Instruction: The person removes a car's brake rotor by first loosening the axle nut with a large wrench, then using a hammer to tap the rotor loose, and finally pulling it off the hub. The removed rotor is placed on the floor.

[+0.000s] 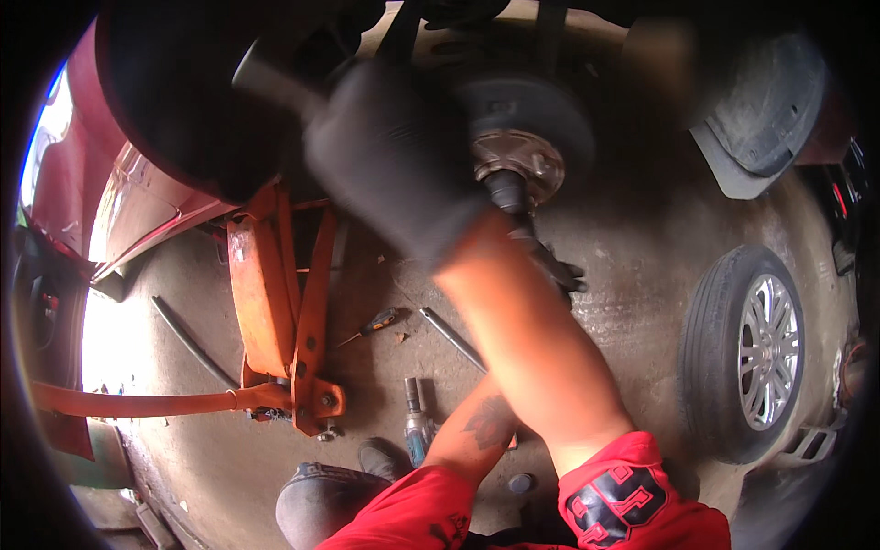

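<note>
My right hand [394, 160], in a dark glove and blurred by motion, is raised at upper centre. Its fingers are wrapped round a grey cylindrical tool [275, 87] whose end sticks out to the left; its kind cannot be made out. Right of it is a wheel hub [522, 160] with studs, set on a brake disc [564, 115]. A dark ribbed cylindrical piece [506, 191] stands out from the hub toward me. My left arm crosses under the right forearm. Only part of my dark-gloved left hand [561, 270] shows beside that piece; its grip is hidden.
An orange jack [266, 293] stands at left, its long handle [137, 401] reaching left. On the floor lie a screwdriver [376, 323], a metal bar [449, 335] and an impact wrench [418, 426]. A wheel with tyre [701, 357] is at right. Dark red car bodywork [137, 206] borders the left.
</note>
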`<action>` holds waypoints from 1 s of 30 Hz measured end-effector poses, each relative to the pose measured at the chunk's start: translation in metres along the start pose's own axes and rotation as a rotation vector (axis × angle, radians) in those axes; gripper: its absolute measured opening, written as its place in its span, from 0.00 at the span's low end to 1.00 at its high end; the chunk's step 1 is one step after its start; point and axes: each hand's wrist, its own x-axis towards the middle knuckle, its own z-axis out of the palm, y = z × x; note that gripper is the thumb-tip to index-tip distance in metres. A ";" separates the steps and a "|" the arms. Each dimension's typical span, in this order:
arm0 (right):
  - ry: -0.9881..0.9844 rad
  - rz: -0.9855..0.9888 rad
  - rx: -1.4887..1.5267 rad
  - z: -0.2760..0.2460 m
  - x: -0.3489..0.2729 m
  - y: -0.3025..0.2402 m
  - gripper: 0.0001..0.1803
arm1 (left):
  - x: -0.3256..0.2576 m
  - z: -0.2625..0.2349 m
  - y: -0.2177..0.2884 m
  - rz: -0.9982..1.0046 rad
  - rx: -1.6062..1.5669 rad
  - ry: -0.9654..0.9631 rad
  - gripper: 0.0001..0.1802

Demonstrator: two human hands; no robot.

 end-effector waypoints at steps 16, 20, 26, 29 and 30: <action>-0.196 0.064 0.581 -0.025 -0.127 0.065 0.06 | -0.035 -0.117 -0.049 0.439 0.576 0.531 0.20; -0.092 0.376 0.638 -0.081 -0.102 0.083 0.12 | -0.032 -0.082 -0.034 0.766 0.905 0.645 0.19; 0.515 0.700 0.707 -0.150 -0.064 0.075 0.20 | -0.049 0.017 0.033 0.822 0.473 0.240 0.17; 0.646 0.627 0.803 -0.168 -0.061 0.081 0.19 | -0.065 0.037 0.068 0.644 0.420 0.093 0.16; 0.649 0.624 0.847 -0.173 -0.063 0.086 0.18 | -0.057 0.032 0.072 0.656 0.492 0.190 0.18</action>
